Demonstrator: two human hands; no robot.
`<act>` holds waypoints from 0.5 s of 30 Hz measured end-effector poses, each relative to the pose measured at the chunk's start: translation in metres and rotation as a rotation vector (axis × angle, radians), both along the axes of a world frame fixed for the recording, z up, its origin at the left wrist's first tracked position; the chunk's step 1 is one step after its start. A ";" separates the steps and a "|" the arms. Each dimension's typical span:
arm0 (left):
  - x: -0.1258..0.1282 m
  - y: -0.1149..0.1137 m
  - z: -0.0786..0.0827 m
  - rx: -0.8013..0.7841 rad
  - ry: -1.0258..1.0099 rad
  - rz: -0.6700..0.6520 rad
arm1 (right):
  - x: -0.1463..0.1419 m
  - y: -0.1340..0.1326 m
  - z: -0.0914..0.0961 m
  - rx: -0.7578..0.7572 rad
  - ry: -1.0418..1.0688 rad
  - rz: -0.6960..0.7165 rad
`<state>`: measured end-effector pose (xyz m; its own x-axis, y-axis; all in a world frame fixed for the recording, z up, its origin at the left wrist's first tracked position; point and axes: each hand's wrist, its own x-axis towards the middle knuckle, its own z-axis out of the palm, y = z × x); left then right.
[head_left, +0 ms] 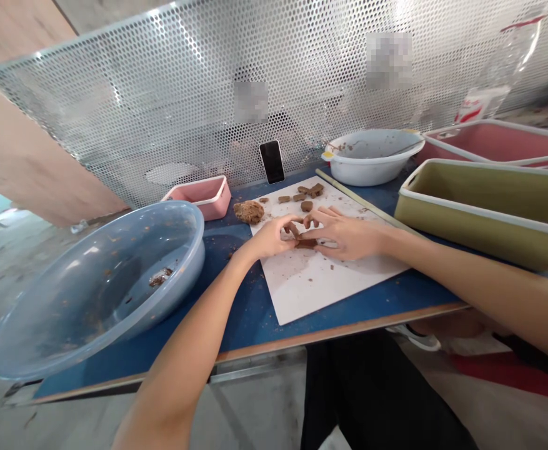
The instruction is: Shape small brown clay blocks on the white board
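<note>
Both hands meet over a white board (297, 294) on the blue table. My left hand (272, 237) has its fingers curled around a small brown clay piece (292, 230). From the other side, my right hand (348, 234) is bent over the same spot, its fingertips close to the left ones and closed about the clay. A flat brown strip (306, 243) lies on the board under the fingers, partly hidden. Just beyond the hands are several short brown pieces (307, 206). A rough brown lump (249, 212) sits at the board's far left corner.
A large blue basin (180, 300) stands at left, a pink box (217, 200) behind it. A phone (272, 161) leans against the perforated metal screen (199, 75). A rod (362, 200), white basin (372, 170), green planter (480, 209), pink planter (489, 140) and bottle (493, 81) stand right.
</note>
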<state>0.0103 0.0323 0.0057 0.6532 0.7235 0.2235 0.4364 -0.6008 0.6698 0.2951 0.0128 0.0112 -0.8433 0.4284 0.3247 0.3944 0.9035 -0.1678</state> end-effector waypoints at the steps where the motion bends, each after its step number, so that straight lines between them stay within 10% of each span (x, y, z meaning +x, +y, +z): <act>1: -0.001 0.001 0.001 0.003 -0.001 -0.002 | 0.000 0.000 0.001 0.015 -0.006 -0.013; 15: -0.006 0.000 0.006 0.239 0.124 0.157 | -0.003 0.000 -0.004 -0.162 0.091 -0.027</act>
